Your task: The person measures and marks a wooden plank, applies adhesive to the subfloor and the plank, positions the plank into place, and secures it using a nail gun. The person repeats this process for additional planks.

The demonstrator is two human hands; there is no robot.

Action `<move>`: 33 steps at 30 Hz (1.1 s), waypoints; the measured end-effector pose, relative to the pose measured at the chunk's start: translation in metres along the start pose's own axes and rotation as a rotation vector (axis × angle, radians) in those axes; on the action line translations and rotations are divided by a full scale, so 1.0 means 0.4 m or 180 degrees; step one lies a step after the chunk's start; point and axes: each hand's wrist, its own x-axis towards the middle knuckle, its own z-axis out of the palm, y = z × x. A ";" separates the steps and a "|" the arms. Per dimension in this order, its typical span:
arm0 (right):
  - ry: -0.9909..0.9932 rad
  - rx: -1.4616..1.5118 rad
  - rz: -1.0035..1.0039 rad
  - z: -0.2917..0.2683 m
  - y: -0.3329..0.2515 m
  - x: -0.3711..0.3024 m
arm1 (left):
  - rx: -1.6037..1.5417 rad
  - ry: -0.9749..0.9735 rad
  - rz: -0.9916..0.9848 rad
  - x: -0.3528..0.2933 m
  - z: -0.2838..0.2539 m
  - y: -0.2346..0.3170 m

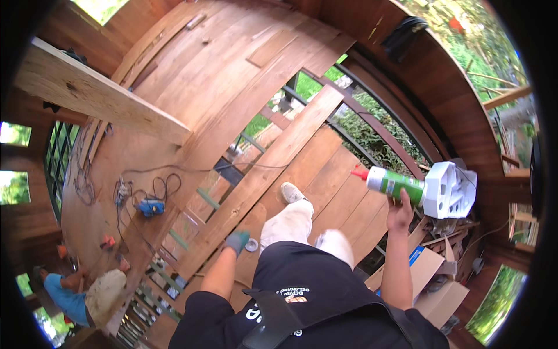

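Observation:
My right hand is wrapped round a green and white spray can with a red nozzle. The can lies sideways in my grip, its nozzle pointing left. Just past its base is a white plastic stool, tipped over. On my left hand is a grey-green glove; the hand hangs low in front of me, its fingers too small and blurred to read. Beside it shows a small white ring-shaped roll; whether the hand touches it I cannot tell.
A long loose plank crosses the floor frame, with open gaps between dark beams. A wooden post leans in at upper left. Cables run to a blue power tool. Another person crouches at lower left. Cardboard boxes stand at right.

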 end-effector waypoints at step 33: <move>-0.4076 -0.3111 -0.1513 0.879 1.650 1.143 | -0.0815 0.1037 -0.0209 0.833 -0.259 0.413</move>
